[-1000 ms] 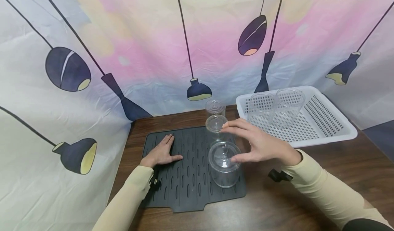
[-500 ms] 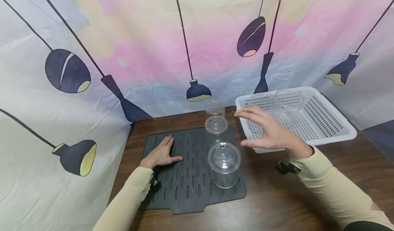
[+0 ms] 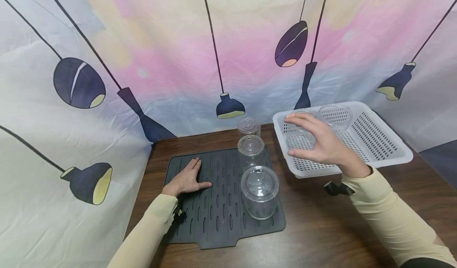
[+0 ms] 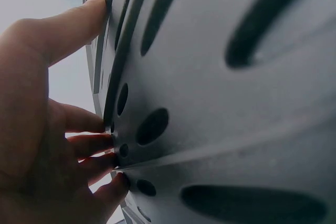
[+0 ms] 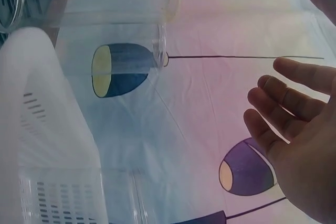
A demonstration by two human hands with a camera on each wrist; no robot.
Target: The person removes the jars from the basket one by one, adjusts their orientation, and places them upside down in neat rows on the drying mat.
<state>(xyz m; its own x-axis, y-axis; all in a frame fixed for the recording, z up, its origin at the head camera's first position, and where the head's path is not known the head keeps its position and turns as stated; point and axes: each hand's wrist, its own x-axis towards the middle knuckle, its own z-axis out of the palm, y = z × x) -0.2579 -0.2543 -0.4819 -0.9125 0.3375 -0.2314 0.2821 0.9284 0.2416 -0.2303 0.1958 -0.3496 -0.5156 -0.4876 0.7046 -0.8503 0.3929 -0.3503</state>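
Note:
My left hand (image 3: 185,180) rests with straight fingers on the dark grey ribbed mat (image 3: 221,220); the left wrist view has its fingertips on the slotted surface (image 4: 210,114). Over the left part of the white basket (image 3: 389,157), my right hand (image 3: 319,143) is spread, thumb apart from the fingers, holding nothing. It overlaps one clear jar (image 3: 300,139) in the basket; a second clear jar (image 3: 337,117) stands beside that one. On the mat's right side are a large lidded clear jar (image 3: 260,194) and a smaller one (image 3: 251,147) behind it.
Another clear lidded jar (image 3: 249,126) stands at the back, behind the mat. A hanging cloth (image 3: 178,61) printed with lamps rises behind the brown wooden table (image 3: 303,236). In the right wrist view, the basket wall (image 5: 47,103) shows at the left.
My right hand has let go of the large jar on the mat and moved right to above the basket. My left hand stays on the mat.

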